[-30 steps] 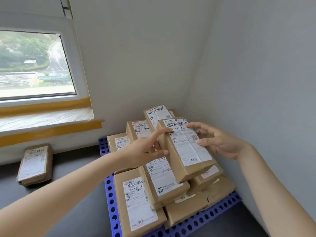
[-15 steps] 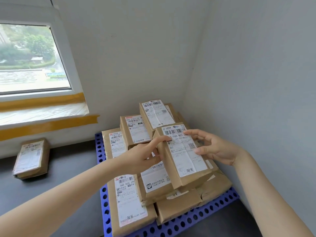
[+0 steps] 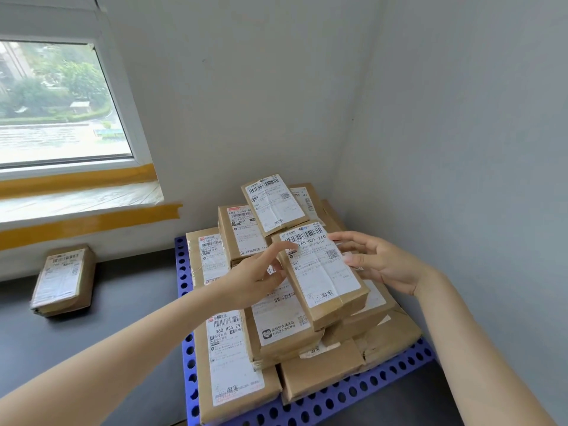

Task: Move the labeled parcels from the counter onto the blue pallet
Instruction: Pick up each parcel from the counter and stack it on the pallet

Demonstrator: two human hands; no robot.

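Observation:
A blue perforated pallet [image 3: 338, 398] lies in the corner on the dark counter [image 3: 116, 318], stacked with several brown parcels with white labels. The top parcel [image 3: 319, 272] sits tilted on the stack. My left hand [image 3: 252, 278] grips its left edge, index finger on the label corner. My right hand [image 3: 381, 262] holds its right edge, fingers spread along the label. One more labeled parcel [image 3: 63, 279] lies alone on the counter at the left, below the window.
Grey walls close the corner right behind and to the right of the stack. A window [image 3: 61, 103] with a sill edged in yellow tape [image 3: 76, 179] sits at the left. Another tape strip [image 3: 92, 222] runs along the wall above the counter.
The top parcel has come down onto the stack, both hands still on its sides. My view has shifted slightly; the stack sits lower in frame.

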